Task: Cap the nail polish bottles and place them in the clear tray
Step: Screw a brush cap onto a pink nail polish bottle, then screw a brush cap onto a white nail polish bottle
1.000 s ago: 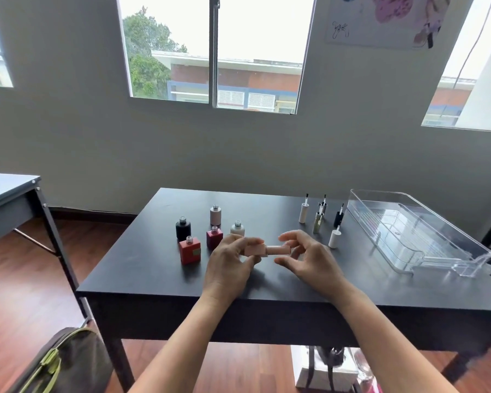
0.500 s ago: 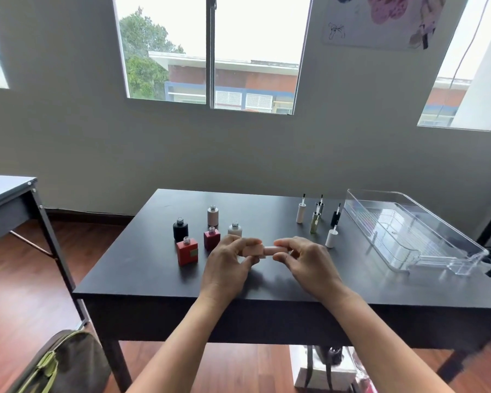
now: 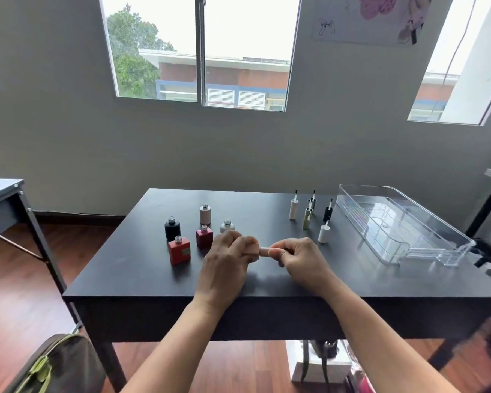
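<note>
Above the middle of the dark table (image 3: 323, 282), my left hand (image 3: 227, 262) grips a pale pink nail polish bottle (image 3: 254, 250) held sideways. My right hand (image 3: 298, 258) pinches its pink cap (image 3: 265, 251), which is joined to the bottle's neck. Several uncapped bottles stand to the left: black (image 3: 172, 228), orange-red (image 3: 179, 250), dark red (image 3: 204, 236), beige (image 3: 205, 215) and white (image 3: 226, 226). Several brush caps (image 3: 309, 214) stand upside down at the right. The clear tray (image 3: 403, 225) lies at the far right with nothing in it.
A second dark table (image 3: 0, 199) stands at the left. A brown and green bag (image 3: 57, 364) sits on the wooden floor at the lower left. A white box (image 3: 318, 364) lies under the table.
My hands have closed together: less of the pink cap shows between them, and my right fingers have curled tighter round it. The bottles and caps on the table have not moved.
</note>
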The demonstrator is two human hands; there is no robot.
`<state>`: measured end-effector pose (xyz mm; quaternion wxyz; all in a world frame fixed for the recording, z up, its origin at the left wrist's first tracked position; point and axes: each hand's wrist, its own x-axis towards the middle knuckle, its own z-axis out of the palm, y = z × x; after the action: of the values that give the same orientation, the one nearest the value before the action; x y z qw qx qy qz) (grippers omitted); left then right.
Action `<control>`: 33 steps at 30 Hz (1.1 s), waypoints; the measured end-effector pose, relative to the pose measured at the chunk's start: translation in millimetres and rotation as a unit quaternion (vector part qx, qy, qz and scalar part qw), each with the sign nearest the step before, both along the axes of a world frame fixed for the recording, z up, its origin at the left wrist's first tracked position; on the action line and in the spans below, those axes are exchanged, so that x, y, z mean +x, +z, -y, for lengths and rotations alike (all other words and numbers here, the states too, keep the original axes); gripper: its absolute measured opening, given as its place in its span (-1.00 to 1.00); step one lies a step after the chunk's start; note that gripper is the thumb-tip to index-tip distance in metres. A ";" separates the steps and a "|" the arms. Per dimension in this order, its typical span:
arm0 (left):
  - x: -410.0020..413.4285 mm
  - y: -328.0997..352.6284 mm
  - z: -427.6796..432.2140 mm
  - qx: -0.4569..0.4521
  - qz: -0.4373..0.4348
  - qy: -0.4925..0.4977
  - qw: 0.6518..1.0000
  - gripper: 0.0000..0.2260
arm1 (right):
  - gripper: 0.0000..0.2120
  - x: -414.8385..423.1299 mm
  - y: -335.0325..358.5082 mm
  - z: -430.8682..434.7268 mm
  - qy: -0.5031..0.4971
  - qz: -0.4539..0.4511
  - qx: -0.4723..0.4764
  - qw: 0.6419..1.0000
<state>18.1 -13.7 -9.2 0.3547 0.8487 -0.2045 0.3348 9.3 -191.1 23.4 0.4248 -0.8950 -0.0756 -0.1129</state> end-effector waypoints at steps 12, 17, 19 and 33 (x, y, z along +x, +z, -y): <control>-0.1 4.6 0.7 -0.028 -0.084 -0.025 0.996 -0.81 | -0.92 -15.0 5.9 0.8 0.012 0.010 0.214 0.977; 10.8 11.3 0.3 -0.066 -0.177 -0.007 0.982 -0.81 | -0.90 -8.5 0.8 41.0 -0.154 0.117 0.200 0.961; 15.2 13.4 4.2 -0.062 -0.202 -0.003 0.977 -0.81 | -0.93 -0.2 -3.0 59.3 -0.210 0.139 0.195 0.948; 22.8 7.3 14.7 -0.044 -0.261 -0.013 0.964 -0.83 | -0.67 48.0 -14.8 80.1 -0.243 0.004 0.071 0.967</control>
<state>41.0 -28.4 -1.9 0.4375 0.8873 -0.1011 0.1054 57.3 -271.3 8.6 0.4471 -0.8535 0.1505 -0.2215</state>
